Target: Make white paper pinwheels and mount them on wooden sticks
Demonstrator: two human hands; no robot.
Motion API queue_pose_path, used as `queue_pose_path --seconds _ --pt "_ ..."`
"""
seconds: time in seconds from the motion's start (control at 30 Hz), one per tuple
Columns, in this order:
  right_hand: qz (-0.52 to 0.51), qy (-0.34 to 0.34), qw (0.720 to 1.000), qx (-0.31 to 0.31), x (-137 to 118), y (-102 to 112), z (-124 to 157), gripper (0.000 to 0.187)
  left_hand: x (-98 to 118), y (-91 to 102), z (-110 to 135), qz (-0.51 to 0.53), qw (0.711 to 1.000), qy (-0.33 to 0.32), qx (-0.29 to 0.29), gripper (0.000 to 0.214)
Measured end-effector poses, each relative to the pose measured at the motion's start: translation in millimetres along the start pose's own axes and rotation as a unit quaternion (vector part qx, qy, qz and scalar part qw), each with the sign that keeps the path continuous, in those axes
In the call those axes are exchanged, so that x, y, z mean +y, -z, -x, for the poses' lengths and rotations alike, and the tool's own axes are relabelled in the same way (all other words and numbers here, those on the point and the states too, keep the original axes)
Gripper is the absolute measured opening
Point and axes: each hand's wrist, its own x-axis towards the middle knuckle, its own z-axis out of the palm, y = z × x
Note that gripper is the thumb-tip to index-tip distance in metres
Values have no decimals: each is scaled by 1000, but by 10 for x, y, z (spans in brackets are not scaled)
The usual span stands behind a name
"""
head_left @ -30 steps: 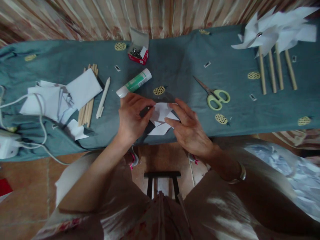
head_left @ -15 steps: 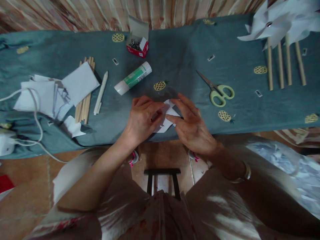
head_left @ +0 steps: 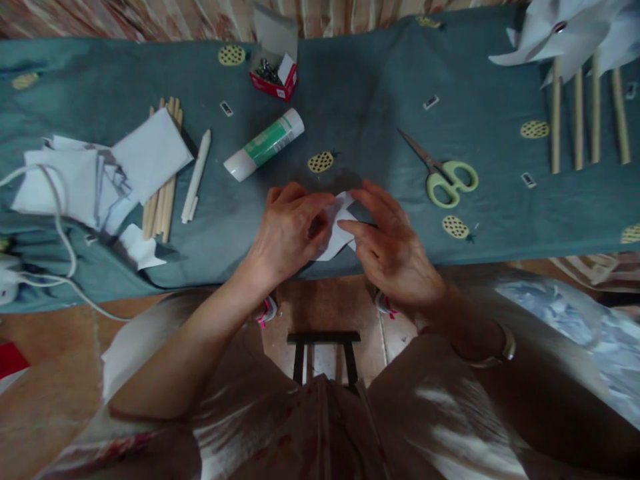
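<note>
Between my hands, at the front edge of the cloth-covered table (head_left: pixel 240 260), is a small piece of white paper (head_left: pixel 334 241) with bent, partly folded parts. My left hand (head_left: pixel 293 227) pinches its left side, thumb and forefinger near the top. On the right side, my right hand (head_left: pixel 387 240) grips the paper with its fingertips, and the forefinger and thumb reach toward its upper edge. Fingers cover much of the paper. Beyond my left hand lies a green and white glue stick (head_left: pixel 265 145). Scissors with pale green handles (head_left: pixel 443 175) lie to the right of my right hand.
Paper pinwheels on sticks (head_left: pixel 565 43) lie at the far right. A red box of metal pins (head_left: pixel 274 77) stands open at the back. On the left are white paper sheets (head_left: pixel 65 183), wooden sticks (head_left: pixel 163 207), a white pen (head_left: pixel 197 177) and a white cable (head_left: pixel 63 230).
The view has shifted slightly, so the table things sit higher and spread outward. Both hands still hold the paper; its lower part looks more curved now.
</note>
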Motion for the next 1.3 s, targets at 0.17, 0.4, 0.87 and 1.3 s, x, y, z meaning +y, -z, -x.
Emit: queue_pose_path --seconds 0.17,0.4,0.87,1.3 --pt "-20 -8 1000 -20 10 40 -12 49 21 -9 -1 -15 1000 -2 22 14" --pt "-20 -12 999 -27 -3 33 -10 51 32 2 -7 -10 1000 -19 3 11" --pt "-30 -40 999 6 -22 138 -143 29 61 43 -17 -19 1000 0 -6 12" --pt "-17 -104 994 0 71 147 -384 31 42 84 53 3 1000 10 17 11"
